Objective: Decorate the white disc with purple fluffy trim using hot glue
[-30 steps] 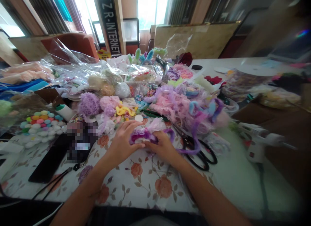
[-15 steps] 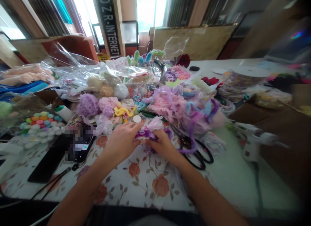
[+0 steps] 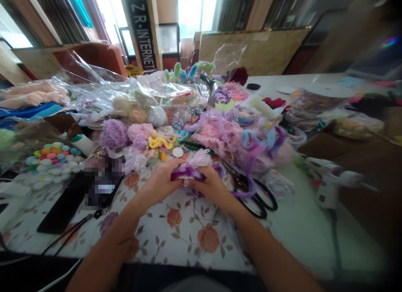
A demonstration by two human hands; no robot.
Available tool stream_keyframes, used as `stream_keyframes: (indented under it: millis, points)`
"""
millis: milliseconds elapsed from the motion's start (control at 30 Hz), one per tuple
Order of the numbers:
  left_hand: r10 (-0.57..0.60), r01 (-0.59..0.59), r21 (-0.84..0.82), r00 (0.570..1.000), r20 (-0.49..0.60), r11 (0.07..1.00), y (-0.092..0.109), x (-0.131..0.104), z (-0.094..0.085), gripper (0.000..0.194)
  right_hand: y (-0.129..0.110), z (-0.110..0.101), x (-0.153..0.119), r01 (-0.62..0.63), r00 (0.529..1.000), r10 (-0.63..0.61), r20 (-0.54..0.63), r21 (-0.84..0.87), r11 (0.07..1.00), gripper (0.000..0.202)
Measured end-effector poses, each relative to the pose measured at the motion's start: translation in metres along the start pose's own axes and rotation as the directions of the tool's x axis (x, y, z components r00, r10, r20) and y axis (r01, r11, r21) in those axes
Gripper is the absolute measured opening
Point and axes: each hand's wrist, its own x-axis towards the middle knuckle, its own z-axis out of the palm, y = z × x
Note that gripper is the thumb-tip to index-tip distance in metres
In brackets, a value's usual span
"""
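Observation:
A purple fuzzy bundle (image 3: 188, 173) with a pale pink tuft on top is held between both hands over the floral cloth (image 3: 176, 241). My left hand (image 3: 161, 179) closes on its left side, with fingers bent over it. On the other side my right hand (image 3: 212, 185) grips it, thumb toward the middle. Part of the bundle is hidden by the fingers. A purple fuzzy strip (image 3: 249, 179) lies right of my right hand, over the black-handled scissors (image 3: 259, 200). Just beyond my left hand is a white disc (image 3: 177, 152).
A white glue gun (image 3: 328, 183) stands at the right. Pink and purple yarn (image 3: 216, 128) and plastic-wrapped supplies are heaped behind the hands. At the left lie colourful pompoms (image 3: 53, 158), a black slab (image 3: 63, 204), a phone (image 3: 105, 187) and cables (image 3: 72, 229).
My left hand has shifted slightly, and more of the purple bundle shows between the hands. The view has moved a little. Both hands keep their hold.

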Motion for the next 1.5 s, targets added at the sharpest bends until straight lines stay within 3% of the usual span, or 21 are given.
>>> stream_keyframes:
  millis: [133,200,267,400,500,600,667,767,833,900,1000,1100,1133,1200,1267,1333,1433,1500]
  points:
    - [-0.15,0.139,-0.178,0.987,-0.05,0.974,-0.01,-0.002,0.003,0.042,0.0,-0.004,0.002,0.008,0.999,-0.012,-0.051,-0.091,0.996,0.018]
    - [-0.221,0.189,-0.272,0.971,-0.09,0.943,-0.015,-0.003,0.004,0.045,0.002,-0.007,0.003,0.023,0.992,-0.042,-0.116,-0.157,0.987,0.029]
    - [-0.284,0.217,-0.368,0.949,-0.137,0.904,-0.019,-0.004,0.004,0.048,0.005,-0.01,0.003,0.013,0.987,-0.049,-0.152,-0.232,0.973,0.033]
    - [-0.362,0.229,-0.456,0.903,-0.23,0.86,-0.022,-0.004,0.005,0.051,0.008,-0.015,0.001,-0.076,0.973,-0.022,-0.228,-0.413,0.908,0.021]
    - [-0.385,0.227,-0.525,0.898,-0.214,0.82,-0.018,-0.004,0.01,0.05,0.0,-0.015,-0.002,-0.093,0.927,-0.099,-0.361,-0.48,0.872,0.022]
    - [-0.396,0.217,-0.577,0.895,-0.204,0.787,-0.015,-0.003,0.016,0.049,-0.018,-0.009,-0.008,0.0,0.863,-0.277,-0.422,-0.549,0.836,0.017]
    - [-0.38,0.18,-0.578,0.892,-0.246,0.796,-0.016,-0.003,0.02,0.049,-0.03,0.001,-0.013,0.15,0.844,-0.422,-0.33,-0.61,0.778,0.013]
    - [-0.335,0.093,-0.61,0.895,-0.294,0.787,-0.019,-0.002,0.026,0.044,-0.043,0.022,-0.02,0.413,0.81,-0.585,-0.034,-0.676,0.61,0.011]
    - [-0.35,0.094,-0.643,0.893,-0.284,0.76,-0.021,-0.003,0.029,0.045,-0.044,0.038,-0.025,0.535,0.764,-0.626,0.153,-0.693,0.483,0.014]
    - [-0.384,0.135,-0.662,0.89,-0.246,0.737,-0.02,-0.004,0.03,0.048,-0.041,0.052,-0.029,0.604,0.724,-0.639,0.26,-0.687,0.404,0.015]
    - [-0.373,0.145,-0.68,0.906,-0.201,0.718,-0.015,-0.006,0.03,0.039,-0.035,0.062,-0.034,0.708,0.649,-0.685,0.33,-0.591,0.387,0.018]
    - [-0.361,0.137,-0.739,0.92,-0.152,0.66,-0.009,-0.006,0.03,0.036,-0.033,0.052,-0.036,0.78,0.576,-0.778,0.252,-0.454,0.431,0.023]
    - [-0.363,0.14,-0.759,0.922,-0.135,0.636,-0.008,-0.006,0.03,0.039,-0.033,0.045,-0.035,0.772,0.583,-0.79,0.189,-0.433,0.466,0.018]
    - [-0.357,0.141,-0.79,0.928,-0.104,0.597,-0.007,-0.006,0.03,0.045,-0.03,0.027,-0.032,0.679,0.655,-0.756,0.007,-0.446,0.584,0.003]
    - [-0.325,0.137,-0.812,0.943,-0.068,0.567,-0.006,-0.006,0.03,0.046,-0.025,0.008,-0.027,0.476,0.737,-0.631,-0.243,-0.477,0.739,0.014]
    - [-0.294,0.144,-0.828,0.955,-0.026,0.543,-0.005,-0.007,0.029,0.044,-0.017,-0.008,-0.02,0.279,0.79,-0.472,-0.392,-0.455,0.845,0.021]
    - [-0.276,0.179,-0.842,0.96,0.037,0.509,-0.003,-0.01,0.027,0.044,-0.006,-0.019,-0.015,0.144,0.917,-0.256,-0.304,-0.348,0.926,0.04]
    - [-0.264,0.201,-0.846,0.962,0.075,0.493,-0.002,-0.011,0.026,0.044,-0.003,-0.018,-0.016,0.084,0.965,-0.145,-0.218,-0.267,0.96,0.038]
